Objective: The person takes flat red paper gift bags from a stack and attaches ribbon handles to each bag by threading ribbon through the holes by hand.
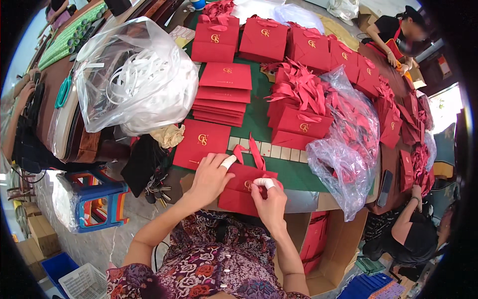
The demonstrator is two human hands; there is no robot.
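A small red paper gift bag (238, 200) with a gold emblem lies at the table's near edge, between my two hands. Its red ribbon handle (257, 153) sticks up past the top edge. My left hand (210, 178) grips the bag's upper left corner, thumb over the front, beside one end of the ribbon. At the upper right, the fingers of my right hand (270, 200) pinch the bag's edge. Each hand has a finger wrapped in white tape; the fingertips behind the bag are hidden. Left of it, partly under my left hand, lies another flat red bag (201, 142).
Stacked flat red bags (224, 79) lie ahead, and finished-looking bags with ribbons (303, 124) stand right of them. A clear plastic sack of white ribbon (139, 74) is at left, a plastic bag of red ribbons (343, 149) at right. Other people work around the table.
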